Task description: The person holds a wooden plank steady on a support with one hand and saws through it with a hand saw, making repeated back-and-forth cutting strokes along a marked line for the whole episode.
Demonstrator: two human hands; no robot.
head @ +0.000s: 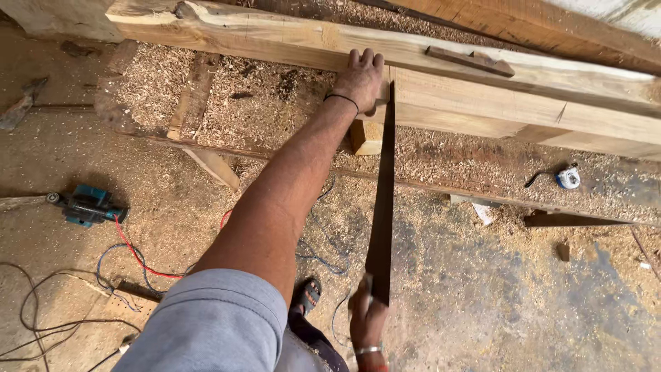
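At nine o'clock on the sawdust floor lies one blue power tool [86, 205], with one red cable [141, 258] and several dark cables trailing toward seven o'clock. No packages, labels or signs can be made out. Up at eleven o'clock one narrow offcut [195, 96] lies among the shavings. The left hand [359, 79], at twelve o'clock, lies flat with fingers spread on the long pale beam [482, 93] that runs across the top from eleven to three o'clock. One dark, thin plank [382, 200] leans from the beam down to six o'clock, where the right hand [367, 320] is closed around its lower end. One small dark block [470, 60] sits on the beam at one o'clock. At three o'clock one blue-and-white tape measure [568, 178] rests on a low board
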